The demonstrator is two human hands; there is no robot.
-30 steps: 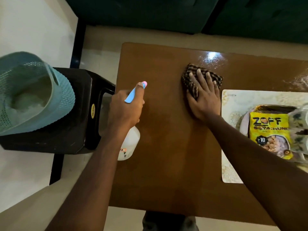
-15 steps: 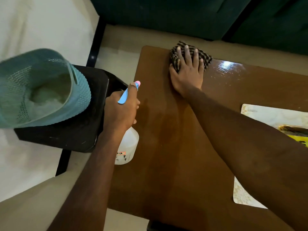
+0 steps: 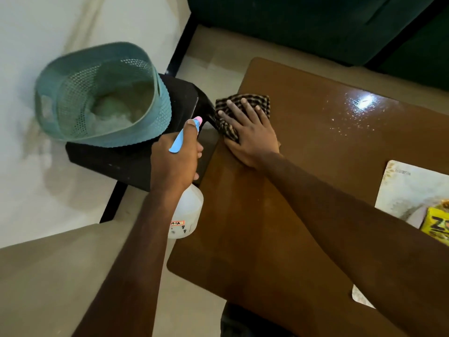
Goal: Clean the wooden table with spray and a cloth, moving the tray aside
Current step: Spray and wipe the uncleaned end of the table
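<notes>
The right hand's fingers [image 3: 245, 106] lie straight and spread, pressed flat on the striped cloth [image 3: 254, 98] and not curled round it, with the right hand [image 3: 251, 133] bearing down behind them. The cloth sits at the left edge of the wooden table [image 3: 303, 171], close to the far-left corner, and one fold seems to hang just over that edge. The fingertips point toward the table's far side, so a wiping stroke from here can only run rightward or back toward the near edge. The sheen and speckled droplets [image 3: 353, 113] lie on the table's far right part, well apart from the cloth. The left hand [image 3: 175, 161] is clenched round the neck of the spray bottle [image 3: 190, 210], its thumb up near the pink nozzle [image 3: 198, 119] and the blue trigger [image 3: 178, 142] showing against the knuckles. The bottle hangs just off the table's left edge and rests on nothing. The tray [image 3: 408, 188], carrying a yellow packet [image 3: 437, 226], lies on the table's right side, partly hidden by the right forearm and cut by the frame, so its long axis cannot be told. The right hand looks better placed to shift it, since the left is busy. Beyond the table's left edge a teal basket [image 3: 73, 103] stands on a black stool [image 3: 116, 159].
</notes>
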